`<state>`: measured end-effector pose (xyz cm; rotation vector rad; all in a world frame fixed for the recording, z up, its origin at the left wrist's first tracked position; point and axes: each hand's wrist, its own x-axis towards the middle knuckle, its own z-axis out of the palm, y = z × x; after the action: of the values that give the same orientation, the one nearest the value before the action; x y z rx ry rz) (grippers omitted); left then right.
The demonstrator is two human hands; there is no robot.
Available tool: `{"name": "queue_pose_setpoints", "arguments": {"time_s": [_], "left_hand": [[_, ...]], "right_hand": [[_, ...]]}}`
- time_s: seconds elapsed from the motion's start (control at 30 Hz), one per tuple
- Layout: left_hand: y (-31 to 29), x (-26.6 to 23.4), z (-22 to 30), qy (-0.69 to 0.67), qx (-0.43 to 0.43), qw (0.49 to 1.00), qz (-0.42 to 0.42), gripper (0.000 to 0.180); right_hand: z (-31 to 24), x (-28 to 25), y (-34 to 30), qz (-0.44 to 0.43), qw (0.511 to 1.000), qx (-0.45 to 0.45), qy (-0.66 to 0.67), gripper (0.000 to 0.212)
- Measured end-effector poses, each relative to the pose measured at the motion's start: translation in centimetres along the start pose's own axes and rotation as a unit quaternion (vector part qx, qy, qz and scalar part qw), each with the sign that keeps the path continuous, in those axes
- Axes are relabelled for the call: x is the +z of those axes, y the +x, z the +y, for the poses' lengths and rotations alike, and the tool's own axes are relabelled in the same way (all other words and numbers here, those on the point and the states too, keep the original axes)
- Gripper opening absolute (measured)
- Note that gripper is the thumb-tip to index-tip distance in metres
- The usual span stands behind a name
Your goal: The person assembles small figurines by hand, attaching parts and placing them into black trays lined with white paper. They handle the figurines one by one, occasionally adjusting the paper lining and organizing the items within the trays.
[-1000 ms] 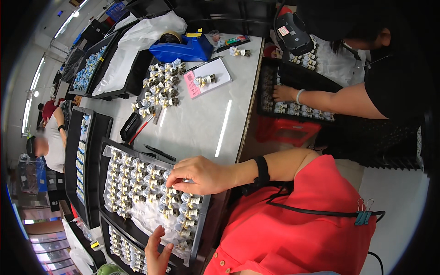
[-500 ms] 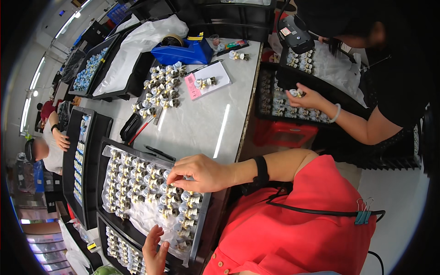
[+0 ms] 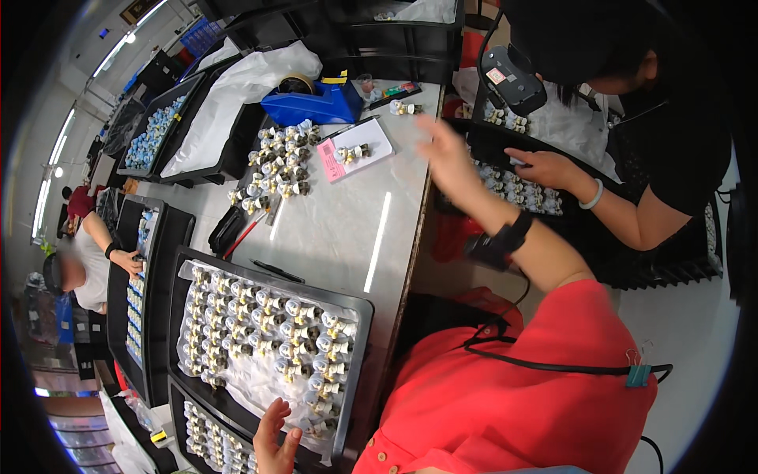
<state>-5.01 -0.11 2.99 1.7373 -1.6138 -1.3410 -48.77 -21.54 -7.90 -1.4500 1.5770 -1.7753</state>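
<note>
By the table (image 3: 339, 225), your right hand (image 3: 452, 160), grip too blurred to tell, could knock a figurine (image 3: 405, 107) if swung low; left hand (image 3: 276, 444) spread.

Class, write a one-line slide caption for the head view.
Left hand open beside a tray of figurines, blurred right hand near a lone figurine.

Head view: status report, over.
Left hand open by black tray. Right hand blurred, grip unclear, near table-corner figurine. Tray figurines in rows. Co-worker's hand farther right.

R hand (image 3: 448, 160) now off tray (image 3: 356, 371).
</note>
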Motion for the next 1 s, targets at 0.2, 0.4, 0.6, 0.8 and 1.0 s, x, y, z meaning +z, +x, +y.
{"name": "queue_pose_setpoints", "arguments": {"time_s": [0.2,0.4,0.6,0.8,1.0], "left_hand": [[-0.2,0.3,0.5,0.077,0.020,0.996,-0.035,0.049],[-1.0,0.6,0.5,0.111,0.022,0.993,-0.025,0.051],[-0.1,0.4,0.6,0.125,0.032,0.991,-0.031,0.050],[-0.1,0.4,0.6,0.133,0.018,0.991,-0.024,0.050],[-0.8,0.5,1.2,0.129,0.010,0.992,-0.001,0.050]], "right_hand": [[6.3,-12.6,9.8,0.255,0.897,0.245,-0.263,0.041],[19.3,-25.5,13.2,0.192,0.769,0.479,-0.378,0.052],[19.7,-27.5,10.8,-0.077,0.672,0.524,-0.517,0.047],[14.8,-19.5,11.9,0.106,0.724,0.485,-0.480,0.049],[3.1,-7.3,7.7,-0.076,0.955,0.053,-0.281,0.031]]}}
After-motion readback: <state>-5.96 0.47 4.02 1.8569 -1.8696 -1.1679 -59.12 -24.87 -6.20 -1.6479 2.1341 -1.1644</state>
